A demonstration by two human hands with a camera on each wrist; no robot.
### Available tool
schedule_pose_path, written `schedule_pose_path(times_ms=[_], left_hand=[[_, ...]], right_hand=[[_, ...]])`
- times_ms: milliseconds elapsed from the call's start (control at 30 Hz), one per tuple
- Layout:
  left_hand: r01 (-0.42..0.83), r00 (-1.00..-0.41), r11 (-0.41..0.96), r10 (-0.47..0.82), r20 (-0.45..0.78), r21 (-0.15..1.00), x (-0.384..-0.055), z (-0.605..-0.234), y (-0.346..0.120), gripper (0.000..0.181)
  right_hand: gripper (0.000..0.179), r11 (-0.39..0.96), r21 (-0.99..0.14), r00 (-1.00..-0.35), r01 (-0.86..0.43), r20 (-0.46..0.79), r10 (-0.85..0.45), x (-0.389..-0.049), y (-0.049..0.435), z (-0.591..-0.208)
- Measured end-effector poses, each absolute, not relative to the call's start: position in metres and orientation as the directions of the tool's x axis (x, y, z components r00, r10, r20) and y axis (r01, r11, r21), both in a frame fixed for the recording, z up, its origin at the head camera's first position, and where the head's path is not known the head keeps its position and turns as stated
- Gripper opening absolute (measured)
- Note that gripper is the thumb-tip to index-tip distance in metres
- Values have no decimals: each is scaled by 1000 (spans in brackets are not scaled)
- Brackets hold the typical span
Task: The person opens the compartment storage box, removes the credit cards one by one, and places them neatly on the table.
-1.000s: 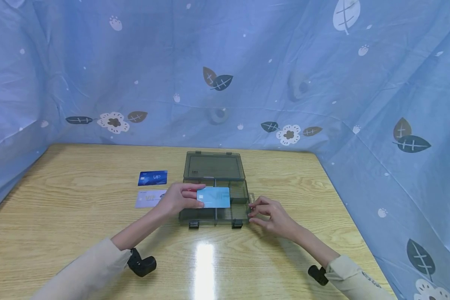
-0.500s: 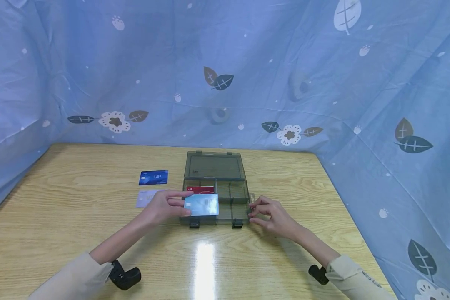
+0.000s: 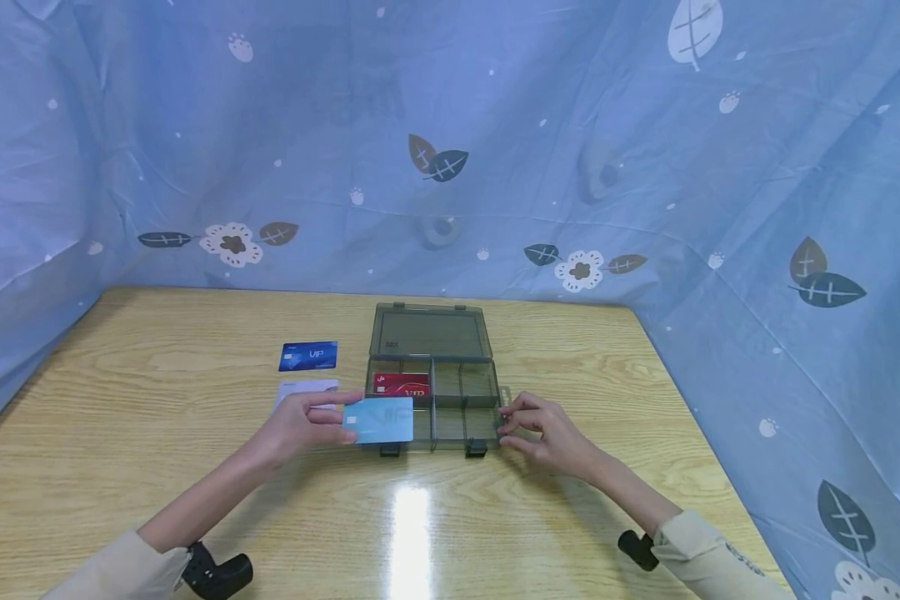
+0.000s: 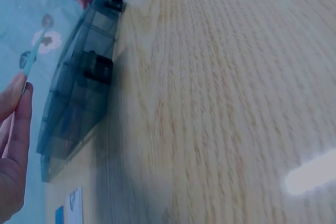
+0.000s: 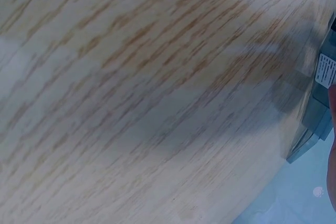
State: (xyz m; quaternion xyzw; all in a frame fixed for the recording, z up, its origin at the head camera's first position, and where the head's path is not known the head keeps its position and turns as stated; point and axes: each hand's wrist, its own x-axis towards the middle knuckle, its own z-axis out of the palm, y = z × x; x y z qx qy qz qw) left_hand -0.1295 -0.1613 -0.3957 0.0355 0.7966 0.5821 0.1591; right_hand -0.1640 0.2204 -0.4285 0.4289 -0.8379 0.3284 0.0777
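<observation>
Between thumb and fingers, my left hand pinches a light blue plastic card by its left end. The card is over the front left of a smoky see-through compartment box, whose lid lies back open. Edge-on, the same card shows as a thin strip in the left wrist view. A red VIP card lies in the box's back left compartment. My right hand holds the box's right side with bent fingers; in the right wrist view only a sliver of it shows beside the box's label.
Left of the box, a dark blue VIP card lies on the wooden table. A pale lilac card is in front of it, partly behind my left hand. A blue patterned cloth hangs behind the table.
My left hand has moved the light blue card left and toward me, uncovering the red card and several compartments. The right hand has stayed at the box's side.
</observation>
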Motion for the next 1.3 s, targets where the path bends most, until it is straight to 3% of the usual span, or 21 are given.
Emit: schedule_pose_path(times_ms=[367,567,1100,1300], left_hand=[[-147,-947,290,235,-219,946,-122,-398,-184,62],[-131,-945,269,258,-202,954,-118,-400,-196,63],[-197,-944,350,186,-274,916,-110,-410,-224,65],[-223,-937,314,190,-292,923,-107,-417,-231,66]], right_hand=[[4,425,-492,-631,-760,403,-663,-163,221,-428],[11,422,-489,-627,-763,404,-666,-164,222,-430],[4,449,-495,-642,-744,340,-687,-165,220,-422],[5,457,-500,-648,-736,326,-688,-164,220,-420]])
